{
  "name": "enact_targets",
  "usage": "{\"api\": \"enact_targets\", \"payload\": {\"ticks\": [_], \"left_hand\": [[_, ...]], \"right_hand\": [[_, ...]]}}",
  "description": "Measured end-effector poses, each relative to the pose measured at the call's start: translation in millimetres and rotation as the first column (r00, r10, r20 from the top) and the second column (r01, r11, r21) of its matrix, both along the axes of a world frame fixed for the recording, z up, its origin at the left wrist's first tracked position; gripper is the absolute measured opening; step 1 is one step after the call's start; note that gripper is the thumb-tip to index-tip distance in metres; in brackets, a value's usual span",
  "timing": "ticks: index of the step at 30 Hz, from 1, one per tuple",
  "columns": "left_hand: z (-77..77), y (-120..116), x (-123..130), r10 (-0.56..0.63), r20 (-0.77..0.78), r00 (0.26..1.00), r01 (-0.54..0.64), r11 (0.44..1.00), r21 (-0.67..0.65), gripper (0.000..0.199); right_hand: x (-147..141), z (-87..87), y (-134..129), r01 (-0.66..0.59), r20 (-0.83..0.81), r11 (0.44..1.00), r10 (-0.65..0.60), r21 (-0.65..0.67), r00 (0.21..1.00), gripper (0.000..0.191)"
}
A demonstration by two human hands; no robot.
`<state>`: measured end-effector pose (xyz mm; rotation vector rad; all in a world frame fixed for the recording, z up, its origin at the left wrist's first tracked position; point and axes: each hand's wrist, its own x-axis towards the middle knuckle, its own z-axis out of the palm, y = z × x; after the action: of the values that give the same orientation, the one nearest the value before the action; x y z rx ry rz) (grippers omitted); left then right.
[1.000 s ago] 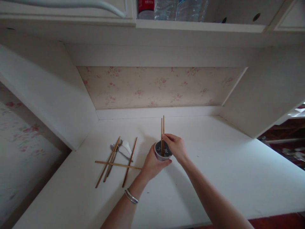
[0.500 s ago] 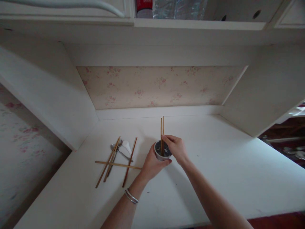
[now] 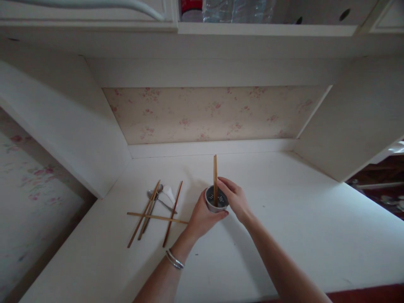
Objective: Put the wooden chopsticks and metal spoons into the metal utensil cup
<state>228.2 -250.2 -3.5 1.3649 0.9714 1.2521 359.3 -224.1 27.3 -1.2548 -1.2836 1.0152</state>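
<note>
My left hand (image 3: 202, 216) grasps the holder (image 3: 216, 209); the chopsticks (image 3: 215, 173) stand inside it, my right hand (image 3: 235, 198) at their shafts, pinching or loosened I cannot tell. They look light, stiff; best held above its rim.

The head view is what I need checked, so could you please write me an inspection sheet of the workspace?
Surface: white counter, a few small dark marks.
Things in hand: cup with holes inside; two chopsticks stand in it.
Clutter: four loose chopsticks, two metal spoons and a white spoon, left of the cup.
Hands: left hand grips the cup; right hand is at the standing chopsticks, grip unclear.
Cables: nothing seen.
Surroundings: floral panel behind; clear bottles on the shelf above.
</note>
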Motion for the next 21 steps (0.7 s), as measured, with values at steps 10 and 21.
{"api": "enact_targets", "payload": {"ticks": [10,21], "left_hand": [[4.7,-2,-1,0.003,-0.112,0.994,0.014,0.989,0.149,0.060],[28.5,-11,-48,0.044,-0.612,0.790,0.045,0.991,0.130,0.051]], "right_hand": [[0,-42.5,-23,-0.254,-0.093,0.956,0.269,0.147,0.959,0.093],[-1,-44.0,-21,-0.237,-0.058,0.948,0.254,0.215,0.965,0.069]]}}
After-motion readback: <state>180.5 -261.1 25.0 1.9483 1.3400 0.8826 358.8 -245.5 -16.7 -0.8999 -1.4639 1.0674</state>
